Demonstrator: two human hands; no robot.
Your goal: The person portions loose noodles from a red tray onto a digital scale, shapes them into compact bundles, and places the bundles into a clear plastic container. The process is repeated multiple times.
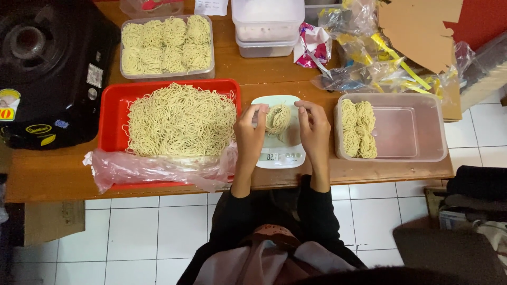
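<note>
A small nest of yellow noodles [278, 119] sits on a pale kitchen scale [279, 156] at the table's middle. My left hand [250, 133] touches the nest's left side with its fingertips. On the nest's right side my right hand [313, 128] pinches it from above. Left of the scale, a red tray [113, 113] holds a big loose heap of noodles [180, 120]. To the right stands a clear plastic tub [409, 132] with a few noodle nests [358, 128] along its left wall.
A clear tub of several noodle nests [166, 46] stands at the back left, stacked lidded tubs [266, 26] at the back middle. A black appliance [47, 68] fills the left end. Crumpled plastic bags [369, 58] and cardboard [420, 26] lie at the back right. White floor tiles lie below.
</note>
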